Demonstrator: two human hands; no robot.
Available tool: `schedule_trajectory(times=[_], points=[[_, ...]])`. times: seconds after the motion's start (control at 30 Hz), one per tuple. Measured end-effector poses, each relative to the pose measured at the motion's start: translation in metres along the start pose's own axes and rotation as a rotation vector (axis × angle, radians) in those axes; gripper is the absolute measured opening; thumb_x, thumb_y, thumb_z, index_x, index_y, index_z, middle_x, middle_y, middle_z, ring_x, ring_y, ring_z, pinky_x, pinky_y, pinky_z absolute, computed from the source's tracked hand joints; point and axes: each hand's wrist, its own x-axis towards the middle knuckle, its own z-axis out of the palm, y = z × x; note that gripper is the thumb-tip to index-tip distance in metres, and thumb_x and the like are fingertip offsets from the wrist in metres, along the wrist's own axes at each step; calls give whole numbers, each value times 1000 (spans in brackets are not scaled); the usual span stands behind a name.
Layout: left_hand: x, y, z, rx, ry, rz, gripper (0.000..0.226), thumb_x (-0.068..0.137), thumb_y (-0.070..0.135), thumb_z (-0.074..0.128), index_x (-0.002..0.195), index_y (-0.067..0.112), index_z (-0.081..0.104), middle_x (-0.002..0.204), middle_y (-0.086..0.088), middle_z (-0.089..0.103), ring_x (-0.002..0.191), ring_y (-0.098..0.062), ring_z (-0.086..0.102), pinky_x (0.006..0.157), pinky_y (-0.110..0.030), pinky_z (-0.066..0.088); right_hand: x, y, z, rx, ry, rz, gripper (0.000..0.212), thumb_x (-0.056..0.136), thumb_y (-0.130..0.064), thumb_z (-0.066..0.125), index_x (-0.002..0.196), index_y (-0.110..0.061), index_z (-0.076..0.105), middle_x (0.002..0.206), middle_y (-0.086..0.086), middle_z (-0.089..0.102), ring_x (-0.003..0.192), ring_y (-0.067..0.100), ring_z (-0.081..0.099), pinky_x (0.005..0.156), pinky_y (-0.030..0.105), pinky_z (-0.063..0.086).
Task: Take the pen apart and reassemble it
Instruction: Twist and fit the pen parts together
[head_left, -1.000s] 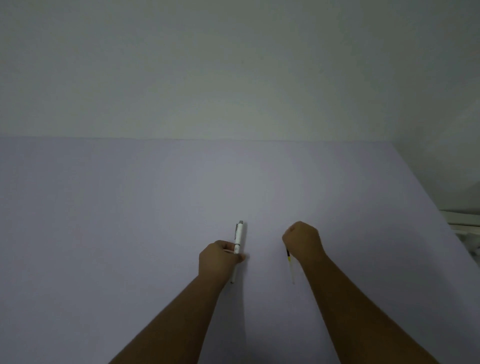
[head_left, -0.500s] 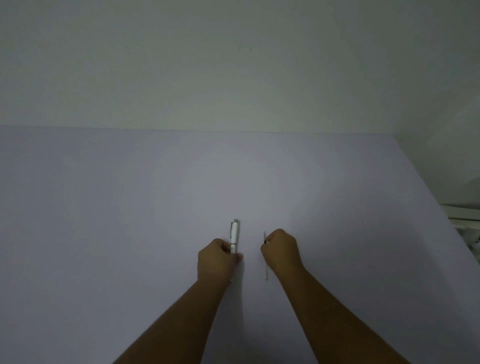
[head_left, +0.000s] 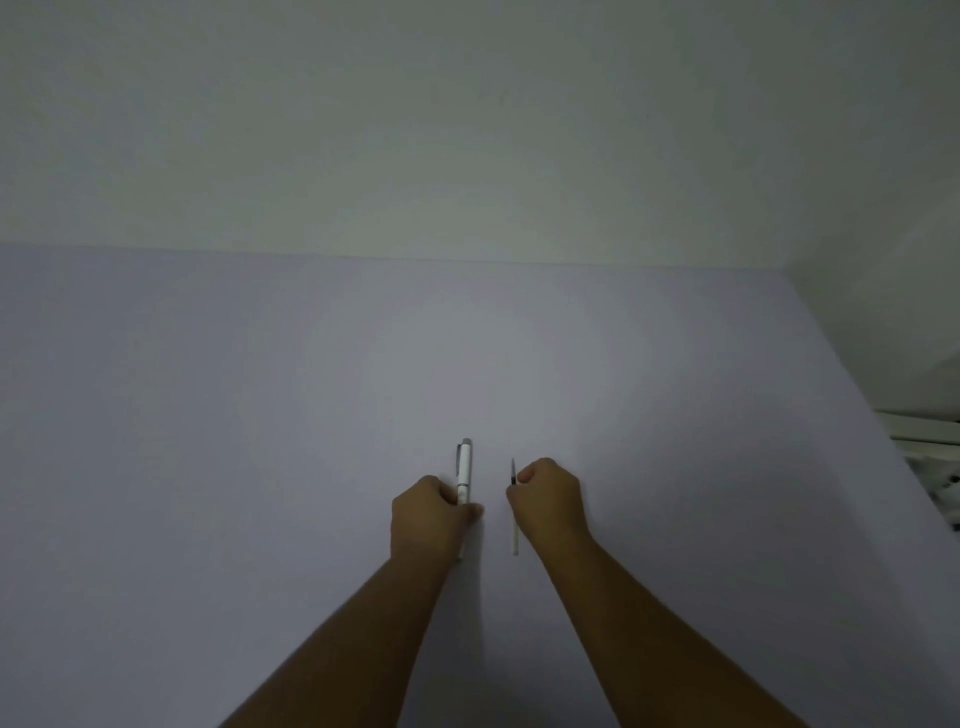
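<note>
Over a bare pale lilac tabletop (head_left: 260, 467), the left hand (head_left: 431, 519) grips the white plastic pen barrel (head_left: 465, 470) while the right hand (head_left: 548, 501) pinches the thin translucent refill (head_left: 515, 540) just beside it, which, being slender, could miss the barrel's mouth and bend.

Your left hand (head_left: 434, 514) is covering the middle of the white pen body (head_left: 464, 470), leaving only its clipped far end and a sliver of its near end showing. Your right hand (head_left: 548, 501) is hiding the middle of the thin refill (head_left: 515, 540); its dark tip is too small to make out. The table (head_left: 208, 467) is running off the left and bottom edges, and the clutter past its right edge is too blurred to identify.
</note>
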Motion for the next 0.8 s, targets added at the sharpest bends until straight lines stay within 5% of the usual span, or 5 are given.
schedule_trajectory(times=[0.37, 0.53, 0.8], points=[[-2, 5, -4, 34, -15, -5, 29, 69, 34, 80, 68, 19, 55, 61, 8, 53, 52, -2, 49, 27, -10, 30, -3, 1, 1, 63, 35, 27, 9, 81, -16, 62, 73, -13, 64, 74, 9, 65, 80, 27, 67, 65, 25, 47], [-2, 6, -4, 54, -35, 2, 30, 70, 35, 79, 75, 15, 58, 64, 5, 55, 53, -3, 49, 25, -11, 33, -5, 4, 0, 105, 67, 49, 16, 84, -18, 60, 92, -6, 67, 98, 14, 71, 91, 27, 66, 72, 24, 46], [-5, 7, -3, 60, -30, 1, 30, 72, 35, 77, 82, 12, 60, 65, 6, 53, 52, -1, 45, 32, -14, 33, -6, 9, -3, 133, 47, 57, 16, 83, -17, 61, 94, -5, 65, 100, 13, 70, 77, 19, 58, 68, 22, 43]])
